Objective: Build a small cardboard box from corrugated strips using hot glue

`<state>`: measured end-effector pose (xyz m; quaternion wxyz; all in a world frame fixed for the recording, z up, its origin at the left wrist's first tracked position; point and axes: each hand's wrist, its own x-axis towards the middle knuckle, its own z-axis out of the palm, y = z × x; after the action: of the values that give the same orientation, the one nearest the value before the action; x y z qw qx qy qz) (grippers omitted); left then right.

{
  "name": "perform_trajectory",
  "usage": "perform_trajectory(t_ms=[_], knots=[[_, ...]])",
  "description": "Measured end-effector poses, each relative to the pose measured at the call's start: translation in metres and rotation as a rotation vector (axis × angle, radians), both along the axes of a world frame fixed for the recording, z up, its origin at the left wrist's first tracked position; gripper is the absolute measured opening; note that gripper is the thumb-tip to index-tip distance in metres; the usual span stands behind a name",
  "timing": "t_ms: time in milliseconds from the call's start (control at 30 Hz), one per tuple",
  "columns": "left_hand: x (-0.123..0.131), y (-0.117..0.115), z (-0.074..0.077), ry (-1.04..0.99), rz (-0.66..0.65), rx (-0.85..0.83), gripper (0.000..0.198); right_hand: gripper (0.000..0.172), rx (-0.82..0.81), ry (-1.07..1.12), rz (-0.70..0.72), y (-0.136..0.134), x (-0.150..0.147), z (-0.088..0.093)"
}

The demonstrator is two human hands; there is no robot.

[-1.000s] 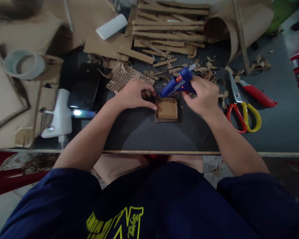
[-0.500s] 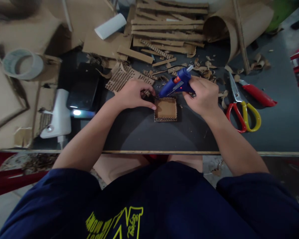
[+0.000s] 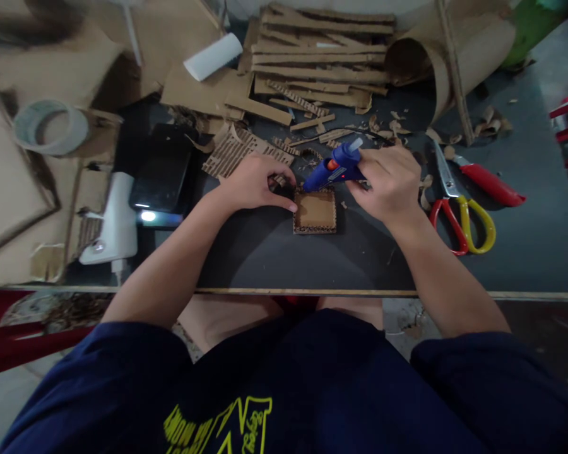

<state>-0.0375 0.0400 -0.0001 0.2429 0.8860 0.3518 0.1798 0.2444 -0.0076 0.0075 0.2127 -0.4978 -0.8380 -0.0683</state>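
Note:
A small square cardboard tray (image 3: pixel 315 212) with a corrugated rim lies on the dark table (image 3: pixel 274 252). My right hand (image 3: pixel 387 183) grips a blue glue gun (image 3: pixel 332 166), its nozzle pointing down-left at the tray's far left corner. My left hand (image 3: pixel 255 183) rests curled at the tray's left edge, fingertips pressed against its rim and a corrugated strip.
Red-and-yellow scissors (image 3: pixel 461 211) and a red-handled tool (image 3: pixel 490 183) lie right of my right hand. Cardboard strips (image 3: pixel 322 60) and scraps pile up at the back. A black phone (image 3: pixel 161 167), white charger (image 3: pixel 113 221) and tape roll (image 3: pixel 50 126) sit to the left.
The glue gun has tipped lower and its nozzle has come closer to the tray's far left corner. My left hand stays at the tray's edge.

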Motion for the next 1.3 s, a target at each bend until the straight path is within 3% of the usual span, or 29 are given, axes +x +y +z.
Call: perform_trajectory(t_ms=[267, 600, 767, 900, 1067, 1200, 1300], knots=[[0.000, -0.001, 0.002, -0.002, 0.004, -0.023, 0.059, 0.037, 0.069, 0.000, -0.068, 0.000, 0.004, 0.019], [0.001, -0.003, 0.002, -0.004, 0.058, -0.074, 0.057, 0.036, 0.076, -0.042, -0.068, 0.000, 0.018, 0.016], [0.001, -0.002, 0.002, -0.001, 0.056, -0.068, 0.058, 0.039, 0.203, 0.000, -0.003, 0.006, 0.024, 0.017], [0.001, -0.002, 0.001, -0.004, 0.060, -0.066, 0.062, 0.037, 0.109, -0.001, -0.009, 0.009, 0.026, 0.018], [0.002, -0.002, 0.001, -0.010, 0.053, -0.056, 0.064, 0.043, 0.282, 0.058, 0.106, 0.011, 0.024, 0.014], [0.001, -0.001, -0.001, -0.003, 0.043, -0.041, 0.062, 0.047, 0.135, 0.055, 0.000, 0.010, 0.020, 0.016], [0.001, 0.000, -0.003, -0.007, 0.036, -0.034, 0.061, 0.047, 0.152, 0.083, 0.003, 0.010, 0.019, 0.017]])
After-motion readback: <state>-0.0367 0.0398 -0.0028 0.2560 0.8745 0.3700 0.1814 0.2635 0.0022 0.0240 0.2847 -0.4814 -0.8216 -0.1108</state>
